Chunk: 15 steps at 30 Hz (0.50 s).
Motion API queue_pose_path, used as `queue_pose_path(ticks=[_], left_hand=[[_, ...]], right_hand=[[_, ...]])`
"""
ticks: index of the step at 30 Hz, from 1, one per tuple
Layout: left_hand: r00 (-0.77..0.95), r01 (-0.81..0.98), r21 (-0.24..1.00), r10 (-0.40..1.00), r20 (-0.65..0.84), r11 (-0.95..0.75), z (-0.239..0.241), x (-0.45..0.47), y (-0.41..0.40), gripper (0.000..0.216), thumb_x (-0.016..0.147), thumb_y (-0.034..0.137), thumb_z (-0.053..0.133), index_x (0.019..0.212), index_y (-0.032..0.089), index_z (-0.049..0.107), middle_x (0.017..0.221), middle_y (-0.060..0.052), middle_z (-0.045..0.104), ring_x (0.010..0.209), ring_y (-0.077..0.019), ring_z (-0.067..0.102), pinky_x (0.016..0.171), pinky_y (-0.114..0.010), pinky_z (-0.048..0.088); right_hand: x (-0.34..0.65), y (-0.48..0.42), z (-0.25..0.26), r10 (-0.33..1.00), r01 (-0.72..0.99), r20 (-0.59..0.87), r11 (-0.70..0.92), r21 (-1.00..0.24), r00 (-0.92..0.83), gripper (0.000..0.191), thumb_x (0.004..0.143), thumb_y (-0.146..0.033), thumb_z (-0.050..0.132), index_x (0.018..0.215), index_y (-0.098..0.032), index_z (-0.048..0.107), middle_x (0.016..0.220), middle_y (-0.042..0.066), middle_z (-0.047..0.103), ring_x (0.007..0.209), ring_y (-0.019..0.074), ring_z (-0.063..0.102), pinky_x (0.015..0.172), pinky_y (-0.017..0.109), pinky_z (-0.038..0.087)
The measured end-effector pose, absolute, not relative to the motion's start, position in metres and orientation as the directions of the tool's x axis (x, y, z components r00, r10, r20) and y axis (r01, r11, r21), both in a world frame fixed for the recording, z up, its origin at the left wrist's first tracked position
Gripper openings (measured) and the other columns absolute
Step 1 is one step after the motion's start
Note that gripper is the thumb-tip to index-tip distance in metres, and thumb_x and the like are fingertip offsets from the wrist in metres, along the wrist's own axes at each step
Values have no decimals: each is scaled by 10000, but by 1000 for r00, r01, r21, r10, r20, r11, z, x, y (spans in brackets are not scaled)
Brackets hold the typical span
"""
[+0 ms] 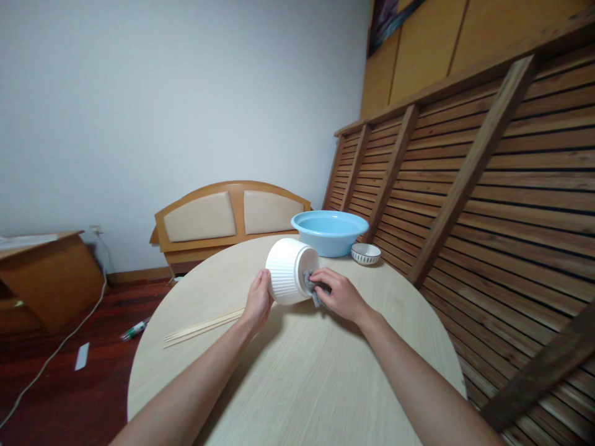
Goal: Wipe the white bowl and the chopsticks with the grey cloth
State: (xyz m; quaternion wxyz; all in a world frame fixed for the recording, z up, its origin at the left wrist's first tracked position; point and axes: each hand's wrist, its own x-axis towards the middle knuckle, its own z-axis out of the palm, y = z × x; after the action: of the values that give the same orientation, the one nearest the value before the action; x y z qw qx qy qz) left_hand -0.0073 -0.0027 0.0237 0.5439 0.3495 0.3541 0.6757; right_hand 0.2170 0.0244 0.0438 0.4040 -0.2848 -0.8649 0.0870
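Observation:
A white ribbed pot [284, 272] is tipped on its side above the table, its round end turned toward the right. My left hand [258, 301] grips it from the left, fingers partly hidden behind it. In my right hand [338, 293] is a bunched grey cloth [308, 281], pressed against the pot's right-facing end. Left of my left forearm, a bundle of thin wooden chopsticks [204, 328] lies on the table.
The round wooden table [297, 384] carries a light blue basin [330, 238] and a small patterned bowl [366, 253] at its far right. Wooden slats [446, 192] lean along the right side. A headboard [232, 217] stands behind; a cable [69, 337] runs across the floor at left.

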Motion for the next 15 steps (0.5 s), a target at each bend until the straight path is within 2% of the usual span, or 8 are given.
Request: queue_pose_path(ticks=[3,8,11,15], left_hand=[[-191,-466,859,972,138,-214,20,-9,1,544,713,639,777,930,163,627,875,-22,651,784,-150,560,721,-256,461],[-254,-350,892,946,202,-285,13,-13,6,542,734,675,746,865,156,662,813,-23,630,761,-151,518,694,-240,416],[-268,-308,899,935,232,-311,13,-16,7,505,773,656,721,862,161,672,812,-24,625,756,-154,509,686,-238,403],[-291,-201,917,915,280,-345,18,-19,5,458,795,621,715,823,165,681,776,-21,615,740,-159,487,669,-237,387]], right_hand=[[217,23,40,592,430,565,806,-407,-576,250,824,-62,582,995,-199,702,1034,53,721,959,180,684,882,332,547],[212,16,40,624,444,410,772,-456,-665,259,771,-57,608,948,-199,732,945,25,736,847,159,690,797,270,534],[208,9,45,639,426,346,740,-520,-687,291,732,-45,618,927,-212,753,928,21,753,828,173,696,787,288,542],[203,-1,52,663,411,191,637,-652,-724,303,735,-71,643,962,-217,782,905,26,770,781,174,701,723,280,554]])
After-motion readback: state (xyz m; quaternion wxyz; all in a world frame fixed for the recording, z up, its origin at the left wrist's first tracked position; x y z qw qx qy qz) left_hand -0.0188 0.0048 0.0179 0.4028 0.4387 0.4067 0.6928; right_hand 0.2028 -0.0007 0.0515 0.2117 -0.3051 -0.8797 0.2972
